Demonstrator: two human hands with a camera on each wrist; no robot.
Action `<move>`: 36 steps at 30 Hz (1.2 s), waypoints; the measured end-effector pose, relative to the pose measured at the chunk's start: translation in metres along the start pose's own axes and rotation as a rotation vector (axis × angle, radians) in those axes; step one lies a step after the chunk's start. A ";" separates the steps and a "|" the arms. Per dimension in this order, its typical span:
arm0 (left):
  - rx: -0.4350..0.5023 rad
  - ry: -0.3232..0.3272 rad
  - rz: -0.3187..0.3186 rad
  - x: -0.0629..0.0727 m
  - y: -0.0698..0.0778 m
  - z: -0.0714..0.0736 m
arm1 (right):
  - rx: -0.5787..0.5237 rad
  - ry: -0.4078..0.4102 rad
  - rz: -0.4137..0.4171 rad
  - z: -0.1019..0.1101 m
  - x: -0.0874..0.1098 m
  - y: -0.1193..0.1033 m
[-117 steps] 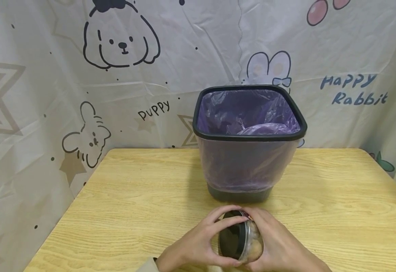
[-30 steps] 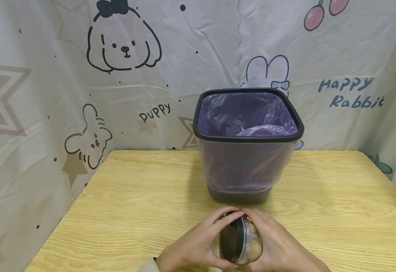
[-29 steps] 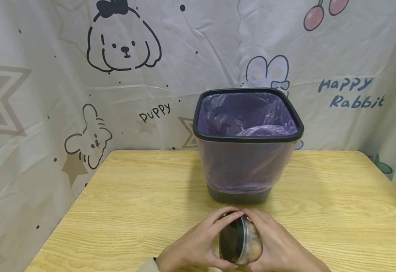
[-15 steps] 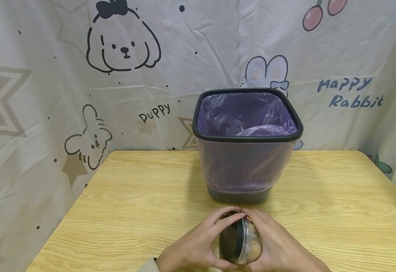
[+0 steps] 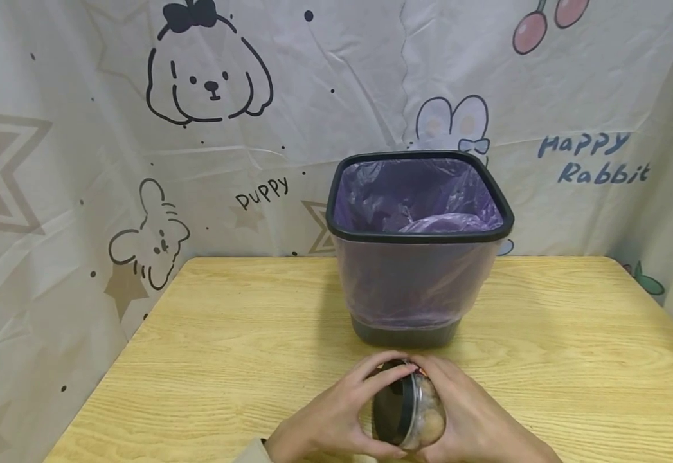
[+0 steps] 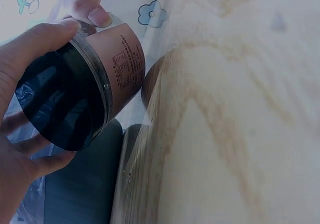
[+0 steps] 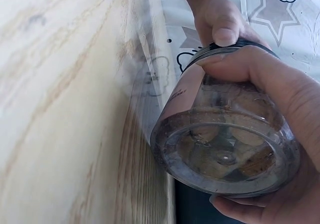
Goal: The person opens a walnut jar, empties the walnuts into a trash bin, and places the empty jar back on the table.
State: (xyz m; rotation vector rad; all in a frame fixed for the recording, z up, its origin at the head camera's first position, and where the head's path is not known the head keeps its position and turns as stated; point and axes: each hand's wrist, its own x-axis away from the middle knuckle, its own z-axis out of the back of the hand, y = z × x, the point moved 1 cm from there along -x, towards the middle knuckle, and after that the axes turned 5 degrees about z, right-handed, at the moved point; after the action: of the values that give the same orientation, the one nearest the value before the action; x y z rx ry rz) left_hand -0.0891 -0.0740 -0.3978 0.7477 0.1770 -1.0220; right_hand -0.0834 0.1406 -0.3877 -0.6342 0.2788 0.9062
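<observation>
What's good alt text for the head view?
A black-lidded jar is tipped sideways in the grip of a person's left hand and right hand. Behind it, a purple-lined bin stands on a wooden table before a cartoon backdrop.

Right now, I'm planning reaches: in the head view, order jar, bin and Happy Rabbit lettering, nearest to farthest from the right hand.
1. Jar, held by the right hand.
2. Bin, beyond the jar.
3. Happy Rabbit lettering, behind, upper right.
</observation>
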 end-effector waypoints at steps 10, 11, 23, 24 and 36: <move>0.029 -0.019 0.018 -0.003 -0.002 0.001 | -0.007 -0.026 -0.109 0.001 0.000 0.000; 0.033 -0.018 0.021 -0.003 -0.003 0.002 | 0.008 -0.033 -0.117 0.001 0.001 -0.001; 0.065 -0.014 0.027 -0.002 -0.004 0.000 | 0.006 -0.077 -0.196 0.000 0.004 -0.004; 0.070 -0.029 0.027 -0.002 -0.004 0.000 | 0.004 -0.074 -0.194 0.000 0.004 -0.003; 0.046 -0.007 0.075 -0.001 -0.004 0.001 | 0.020 -0.086 -0.195 0.001 0.004 -0.004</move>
State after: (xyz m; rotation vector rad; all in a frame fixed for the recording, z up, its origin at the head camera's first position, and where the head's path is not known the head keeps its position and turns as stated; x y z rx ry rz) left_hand -0.0931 -0.0750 -0.3986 0.7869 0.1191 -0.9602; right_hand -0.0777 0.1423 -0.3874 -0.5911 0.1462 0.7401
